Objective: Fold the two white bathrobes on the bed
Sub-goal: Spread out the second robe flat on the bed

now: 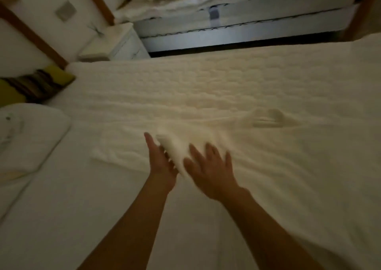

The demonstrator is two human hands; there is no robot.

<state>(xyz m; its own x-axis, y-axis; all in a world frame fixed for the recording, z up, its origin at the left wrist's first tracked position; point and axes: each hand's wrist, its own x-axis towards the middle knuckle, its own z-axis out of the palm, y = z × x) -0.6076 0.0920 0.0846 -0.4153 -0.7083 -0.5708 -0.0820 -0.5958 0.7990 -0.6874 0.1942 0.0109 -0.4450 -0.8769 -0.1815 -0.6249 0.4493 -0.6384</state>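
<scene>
Bathrobe (237,146) lies spread flat across the bed (226,80), its long axis running left to right in front of the person. It is soft white towelling, rumpled into low creases on the quilted cover. A raised ridge of cloth (175,150) stands up from it directly between the two hands, too blurred to show detail. The left hand (161,164) stands edge-on against the ridge's left side; I cannot tell whether its fingers curl round the cloth. The right hand (210,172) is splayed, fingers straight, touching the ridge's right side and grasping nothing. Most of the robe lies to the right, so the right hand is nearer its bulk. Further out are a plump folded white bundle (31,137) at far left, possibly the other robe, a striped cushion (35,86), a nightstand (115,43) and a second bed (237,18).
</scene>
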